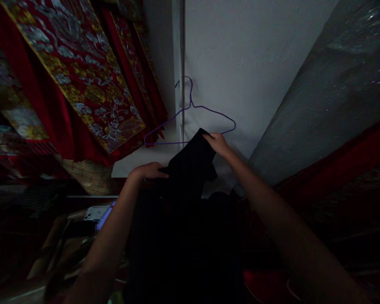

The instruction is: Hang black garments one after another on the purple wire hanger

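Observation:
A black garment (190,164) is stretched between my two hands; its exact kind is hard to make out in the dim light. My left hand (151,170) pinches its lower left edge. Higher up, my right hand (217,142) grips the upper right corner with the thumb on top. Just behind the cloth hangs a thin purple clothes hanger (213,111), its hook at a narrow vertical pole. The garment overlaps the hanger's bottom bar, and whether they touch I cannot tell. My right hand is close to the hanger's right end.
Red embroidered garments (91,80) with gold and silver patterns hang at the left. Clear plastic sheeting (323,84) covers something on the right. A pale wall (240,55) stands behind the pole (178,42). Low at left, a phone-like object (96,211) lies beside a purple-edged item.

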A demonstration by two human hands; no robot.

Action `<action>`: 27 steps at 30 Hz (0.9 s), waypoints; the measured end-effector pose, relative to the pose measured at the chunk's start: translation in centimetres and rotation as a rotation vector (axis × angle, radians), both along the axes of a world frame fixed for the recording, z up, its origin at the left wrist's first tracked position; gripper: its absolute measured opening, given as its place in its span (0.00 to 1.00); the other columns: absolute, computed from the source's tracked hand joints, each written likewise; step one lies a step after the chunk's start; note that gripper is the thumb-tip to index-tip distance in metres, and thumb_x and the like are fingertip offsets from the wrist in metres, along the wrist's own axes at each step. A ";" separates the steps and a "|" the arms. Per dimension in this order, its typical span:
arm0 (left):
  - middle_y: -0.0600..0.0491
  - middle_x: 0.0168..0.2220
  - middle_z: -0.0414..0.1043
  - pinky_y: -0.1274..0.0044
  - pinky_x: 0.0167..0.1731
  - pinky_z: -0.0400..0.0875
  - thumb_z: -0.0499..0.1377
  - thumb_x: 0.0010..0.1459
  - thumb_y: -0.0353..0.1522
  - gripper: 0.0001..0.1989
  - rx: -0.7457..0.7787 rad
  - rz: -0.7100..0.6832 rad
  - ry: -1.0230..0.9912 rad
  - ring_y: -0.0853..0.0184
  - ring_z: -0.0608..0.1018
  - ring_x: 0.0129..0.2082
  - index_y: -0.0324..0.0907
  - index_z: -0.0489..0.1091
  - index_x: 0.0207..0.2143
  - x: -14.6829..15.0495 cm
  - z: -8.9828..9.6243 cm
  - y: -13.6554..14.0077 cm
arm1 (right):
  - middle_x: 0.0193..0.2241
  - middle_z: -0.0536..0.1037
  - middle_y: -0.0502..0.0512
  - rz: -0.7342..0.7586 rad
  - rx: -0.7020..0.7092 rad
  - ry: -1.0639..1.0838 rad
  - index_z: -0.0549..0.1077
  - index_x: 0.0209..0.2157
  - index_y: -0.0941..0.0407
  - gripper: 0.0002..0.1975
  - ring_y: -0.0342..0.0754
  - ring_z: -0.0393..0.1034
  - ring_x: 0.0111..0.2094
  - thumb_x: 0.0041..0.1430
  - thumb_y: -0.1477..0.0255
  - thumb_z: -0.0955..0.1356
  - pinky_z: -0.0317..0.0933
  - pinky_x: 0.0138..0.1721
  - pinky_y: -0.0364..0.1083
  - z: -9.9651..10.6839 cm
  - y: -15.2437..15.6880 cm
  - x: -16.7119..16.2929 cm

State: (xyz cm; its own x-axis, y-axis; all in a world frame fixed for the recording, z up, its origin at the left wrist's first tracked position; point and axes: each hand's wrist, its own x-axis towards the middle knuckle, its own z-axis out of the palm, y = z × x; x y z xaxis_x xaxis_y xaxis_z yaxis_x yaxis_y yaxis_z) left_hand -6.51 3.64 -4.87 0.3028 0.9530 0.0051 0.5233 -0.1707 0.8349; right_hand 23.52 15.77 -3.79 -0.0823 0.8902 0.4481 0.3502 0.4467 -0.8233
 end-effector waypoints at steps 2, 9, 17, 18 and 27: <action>0.58 0.15 0.71 0.76 0.19 0.63 0.76 0.28 0.33 0.13 -0.009 0.062 0.060 0.65 0.71 0.15 0.46 0.74 0.15 -1.2 -0.3 1.7 | 0.12 0.56 0.43 -0.017 0.090 -0.131 0.60 0.14 0.54 0.23 0.38 0.50 0.20 0.58 0.62 0.68 0.42 0.24 0.45 0.8 -0.5 2.2; 0.52 0.24 0.72 0.74 0.32 0.68 0.71 0.45 0.43 0.13 0.389 0.089 0.136 0.62 0.74 0.26 0.45 0.75 0.20 -3.3 4.6 4.5 | 0.13 0.55 0.43 -0.080 0.175 -0.268 0.57 0.13 0.53 0.24 0.38 0.48 0.19 0.60 0.66 0.67 0.41 0.25 0.47 3.2 -1.8 5.4; 0.51 0.33 0.70 0.69 0.44 0.68 0.62 0.57 0.40 0.11 0.694 0.056 0.229 0.62 0.73 0.35 0.41 0.73 0.29 -1.0 10.8 4.3 | 0.12 0.57 0.45 -0.012 0.122 -0.178 0.57 0.13 0.54 0.26 0.40 0.52 0.19 0.61 0.62 0.67 0.43 0.23 0.44 1.8 -4.7 1.1; 0.51 0.34 0.72 0.69 0.45 0.68 0.62 0.57 0.38 0.09 0.719 0.072 0.235 0.61 0.73 0.36 0.41 0.73 0.32 -0.3 11.1 4.4 | 0.13 0.61 0.46 0.033 0.139 -0.157 0.60 0.14 0.54 0.25 0.41 0.55 0.19 0.61 0.61 0.67 0.46 0.23 0.44 1.6 -5.5 0.6; 0.47 0.38 0.76 0.69 0.45 0.68 0.51 0.56 0.25 0.17 0.787 0.051 0.347 0.59 0.77 0.39 0.39 0.75 0.45 -0.3 11.0 5.9 | 0.50 0.80 0.58 -0.121 0.522 -0.065 0.76 0.52 0.54 0.17 0.53 0.75 0.51 0.66 0.69 0.63 0.66 0.54 0.53 3.7 -8.1 4.6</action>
State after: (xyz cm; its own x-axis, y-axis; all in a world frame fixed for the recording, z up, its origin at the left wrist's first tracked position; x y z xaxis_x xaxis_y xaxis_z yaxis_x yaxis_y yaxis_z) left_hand -6.79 9.55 6.13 0.3668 0.7235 0.5848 0.7497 -0.6021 0.2746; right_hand 28.10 7.63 -0.06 -0.0353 0.5555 0.8308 0.4677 0.7438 -0.4774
